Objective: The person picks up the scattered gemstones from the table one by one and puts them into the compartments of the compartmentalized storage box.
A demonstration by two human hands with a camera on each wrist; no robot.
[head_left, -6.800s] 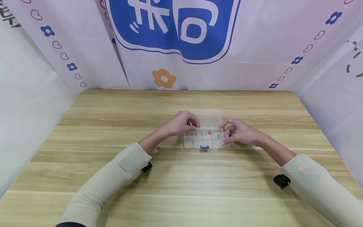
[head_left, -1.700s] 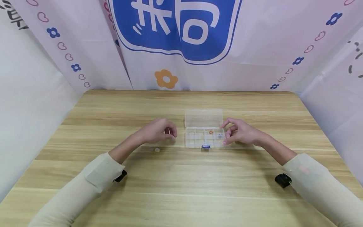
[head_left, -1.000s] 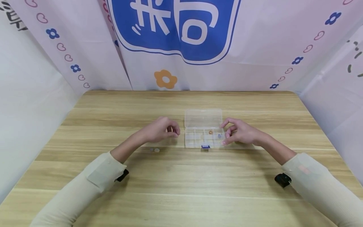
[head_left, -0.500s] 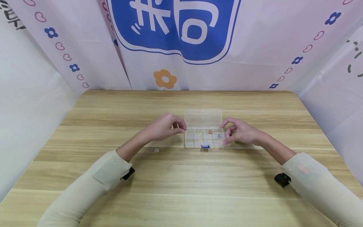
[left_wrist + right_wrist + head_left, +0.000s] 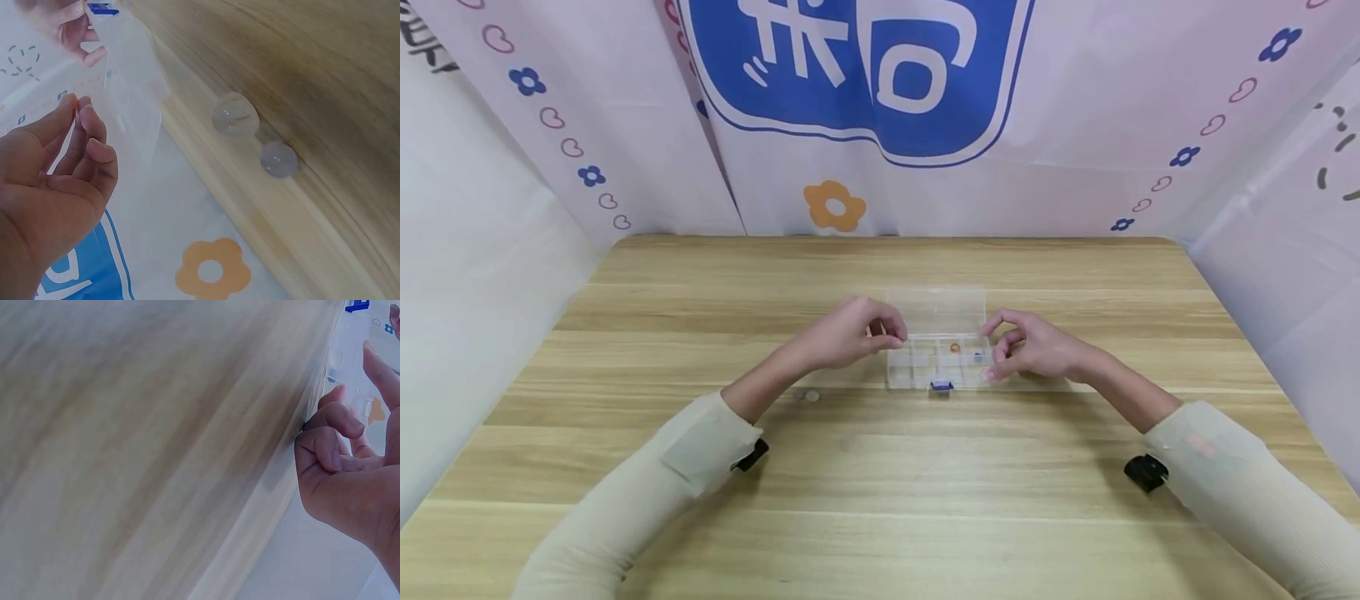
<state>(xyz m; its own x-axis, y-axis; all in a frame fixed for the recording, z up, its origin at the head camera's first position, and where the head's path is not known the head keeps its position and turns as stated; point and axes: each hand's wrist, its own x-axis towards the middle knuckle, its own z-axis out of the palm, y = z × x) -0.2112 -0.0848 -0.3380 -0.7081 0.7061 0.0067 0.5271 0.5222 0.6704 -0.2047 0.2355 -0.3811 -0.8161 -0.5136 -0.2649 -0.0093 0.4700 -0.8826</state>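
Observation:
A clear plastic compartment box (image 5: pixel 925 383) lies with its lid (image 5: pixel 936 308) folded back and its blue latch (image 5: pixel 942 386) at the front. Inside sit an orange bead (image 5: pixel 955 348) and a blue bead (image 5: pixel 978 357). My left hand (image 5: pixel 857 333) is over the box's left back corner, thumb and forefinger tips together. A trace of reddish orange, seemingly a small bead (image 5: pixel 75 105), shows between those tips, mostly hidden. My right hand (image 5: pixel 1037 348) holds the box's right end, forefinger at the back and thumb near the front; its other fingers (image 5: pixel 325 447) are curled.
On the wooden table (image 5: pixel 880 483), left of the box, lie a clear brown-streaked bead (image 5: pixel 235 115) and a smaller lilac bead (image 5: pixel 279 160). Behind the table hangs a printed white cloth (image 5: pixel 1075 192).
An orange bead beside the loose ones on the table is gone since the oldest frame. Over the last second, my left hand moves right to the box. My right hand stays put.

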